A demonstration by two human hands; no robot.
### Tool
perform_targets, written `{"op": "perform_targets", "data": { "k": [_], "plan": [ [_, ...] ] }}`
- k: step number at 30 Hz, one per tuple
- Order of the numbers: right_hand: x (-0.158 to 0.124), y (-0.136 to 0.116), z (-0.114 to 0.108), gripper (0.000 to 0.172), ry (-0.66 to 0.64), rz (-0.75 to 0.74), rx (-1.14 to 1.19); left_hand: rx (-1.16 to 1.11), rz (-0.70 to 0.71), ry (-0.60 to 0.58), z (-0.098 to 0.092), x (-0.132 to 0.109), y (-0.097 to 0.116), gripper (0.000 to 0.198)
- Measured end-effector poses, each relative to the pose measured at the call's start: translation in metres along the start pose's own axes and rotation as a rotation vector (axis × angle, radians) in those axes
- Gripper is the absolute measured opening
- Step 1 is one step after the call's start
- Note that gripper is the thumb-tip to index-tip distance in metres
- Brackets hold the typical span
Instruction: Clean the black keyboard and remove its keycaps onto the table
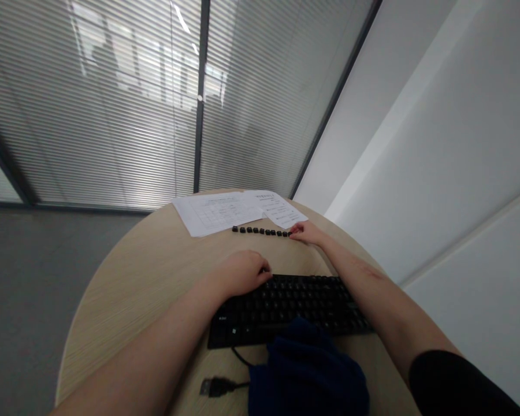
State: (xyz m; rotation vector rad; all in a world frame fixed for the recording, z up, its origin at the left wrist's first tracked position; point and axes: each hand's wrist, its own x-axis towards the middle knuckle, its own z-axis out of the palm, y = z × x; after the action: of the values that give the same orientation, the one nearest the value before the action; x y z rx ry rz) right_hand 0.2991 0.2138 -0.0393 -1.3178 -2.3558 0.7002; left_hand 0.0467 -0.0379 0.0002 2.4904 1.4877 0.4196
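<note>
And R hand (pixel 305 233) is nearer, right at the keycap row's (pixel 262 231) right end, fingers bunched (hold unclear); row runs L-R beyond the kbd (pixel 294 301); L hand (pixel 244 271) curls at kbd's far edge, grip can't tell.

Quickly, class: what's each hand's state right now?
Left hand: curled at the far edge of the keyboard; grip cannot be told.
Right hand: at the right end of the keycap row; grip cannot be told.

Keyboard (pixel 290 300) partly behind blue cloth (pixel 307 372) (itself cropped below)
</note>
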Motion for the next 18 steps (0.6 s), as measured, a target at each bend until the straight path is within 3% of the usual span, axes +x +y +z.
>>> {"op": "perform_targets", "data": {
  "k": [6,11,15,18],
  "plan": [
    [-0.004,-0.002,-0.002,0.035,0.036,0.003,0.046,-0.019,-0.016,-0.003,0.002,0.000,-0.005,0.030],
    [-0.016,-0.015,-0.022,0.025,0.185,0.034,0.120,-0.074,-0.008,0.033,0.007,0.002,-0.014,0.031],
    [-0.047,-0.030,-0.049,0.051,0.355,0.058,0.246,-0.083,-0.022,0.022,0.003,0.001,-0.013,0.031],
    [-0.091,-0.038,-0.063,0.069,0.427,0.061,0.371,-0.081,-0.034,0.009,-0.002,0.000,-0.011,0.031]
  ]
}}
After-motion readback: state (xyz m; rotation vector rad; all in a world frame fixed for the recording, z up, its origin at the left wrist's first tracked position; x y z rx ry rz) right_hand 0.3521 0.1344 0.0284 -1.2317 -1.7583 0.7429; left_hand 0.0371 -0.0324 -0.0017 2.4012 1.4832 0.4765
